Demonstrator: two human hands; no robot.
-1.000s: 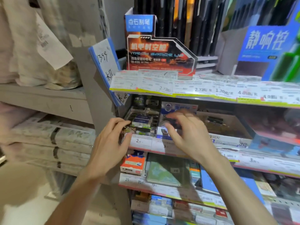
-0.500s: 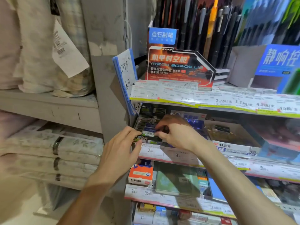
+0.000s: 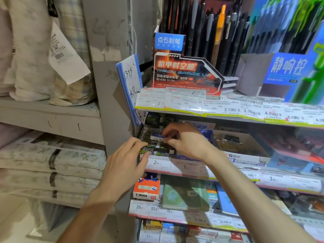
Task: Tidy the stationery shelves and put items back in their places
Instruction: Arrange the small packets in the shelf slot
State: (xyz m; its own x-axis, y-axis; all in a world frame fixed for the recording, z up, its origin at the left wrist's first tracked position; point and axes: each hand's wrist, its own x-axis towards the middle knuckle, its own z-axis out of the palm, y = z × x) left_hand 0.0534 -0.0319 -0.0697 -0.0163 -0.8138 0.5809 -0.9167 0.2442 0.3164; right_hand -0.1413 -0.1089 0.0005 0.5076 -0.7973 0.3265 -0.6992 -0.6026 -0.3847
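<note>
the right hand (image 3: 185, 141) is pinching a small blue eraser pack (image 3: 157, 136) in its grip over the eraser tray (image 3: 154, 149); the left hand (image 3: 128, 165), fingers apart, is steadying the tray front. most shelves are looking untouched.

Both hands at the eraser shelf, centre frame.
Right hand (image 3: 187, 141) pinches a small blue-white packet (image 3: 157, 137); left hand (image 3: 125, 165) rests on the display box (image 3: 157, 151).

Glossy printed cardboard pen display (image 3: 184, 74). Pens (image 3: 206, 32) smooth plastic, mostly black. Paper price labels (image 3: 228, 109) behind shiny clear plastic strip. Grey shelf post (image 3: 112, 102) matt painted metal, scuffed. Folded bedding (image 3: 49, 165) soft cloth in clear glossy wrap. Hanging tag (image 3: 66, 55) matt paper.
</note>
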